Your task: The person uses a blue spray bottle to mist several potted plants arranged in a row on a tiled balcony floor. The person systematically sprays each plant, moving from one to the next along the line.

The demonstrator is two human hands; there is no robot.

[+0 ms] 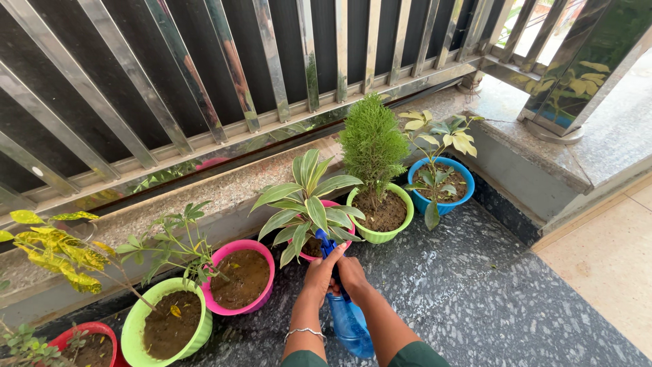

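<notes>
Gripping: left hand (319,273) and right hand (352,274) are both closing around the blue spray bottle (348,323), at six o'clock.
Crowding: broad-leaved plant (309,204) is standing at twelve o'clock of the nozzle.
Flanking: pink pot (242,277) at nine o'clock, green pot (383,219) at two o'clock.

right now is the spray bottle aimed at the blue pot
No, the spray bottle points at the pink pot with the striped plant, not the blue pot.
</notes>
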